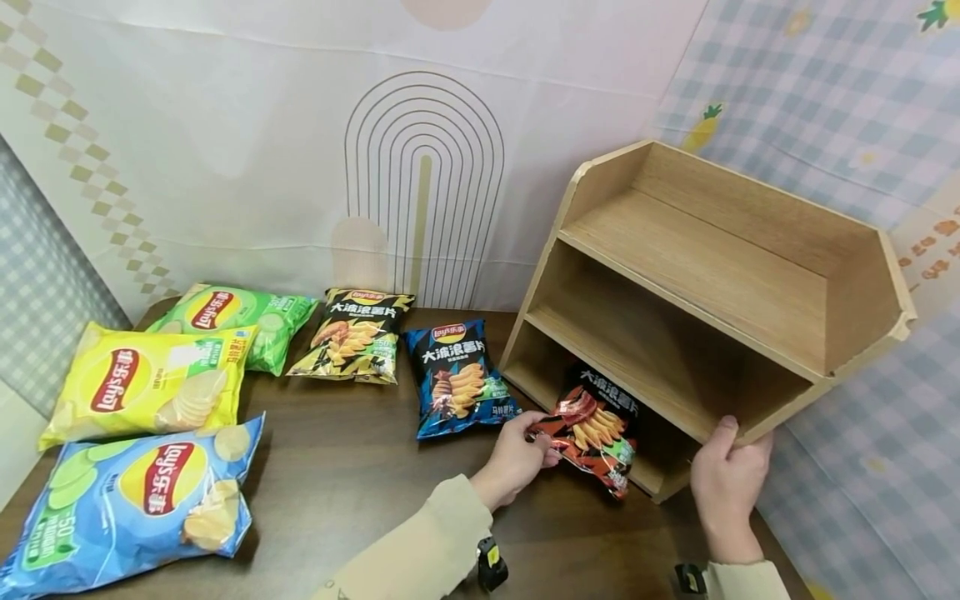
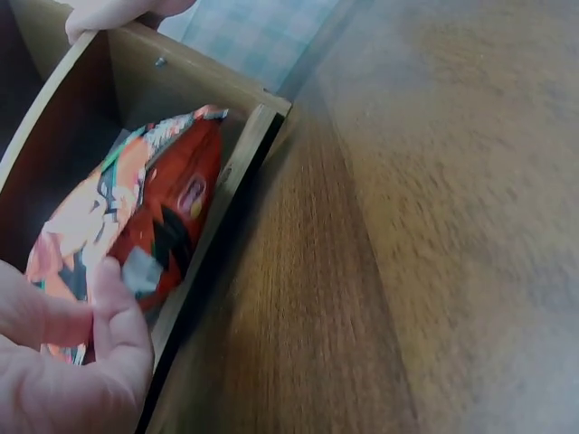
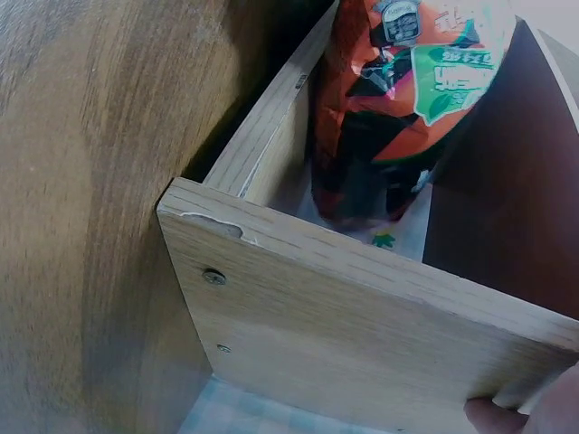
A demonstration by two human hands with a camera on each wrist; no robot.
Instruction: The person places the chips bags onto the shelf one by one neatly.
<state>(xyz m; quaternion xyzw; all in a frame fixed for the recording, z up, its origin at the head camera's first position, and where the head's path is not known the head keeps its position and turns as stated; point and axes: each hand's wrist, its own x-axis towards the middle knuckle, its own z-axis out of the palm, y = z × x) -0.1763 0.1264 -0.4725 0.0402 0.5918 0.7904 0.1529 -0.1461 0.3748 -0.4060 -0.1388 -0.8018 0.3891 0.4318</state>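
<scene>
A red and black chip bag (image 1: pixel 592 429) leans partly inside the lowest compartment of a wooden shelf (image 1: pixel 697 237), its near end sticking out over the front edge. My left hand (image 1: pixel 517 458) pinches the bag's near left corner between thumb and fingers, also seen in the left wrist view. My right hand (image 1: pixel 731 483) grips the shelf's right side near the middle board, thumb on the front edge. In the right wrist view the bag (image 3: pixel 398 108) stands within the compartment, behind the side panel (image 3: pixel 362 298).
Left of the shelf lie a dark blue chip bag (image 1: pixel 457 379) and a black and yellow one (image 1: pixel 352 337). Green (image 1: pixel 277 329), yellow (image 1: pixel 150 379) and light blue (image 1: pixel 135 504) bags lie at the table's left. A cloth-covered wall (image 1: pixel 262 167) stands behind.
</scene>
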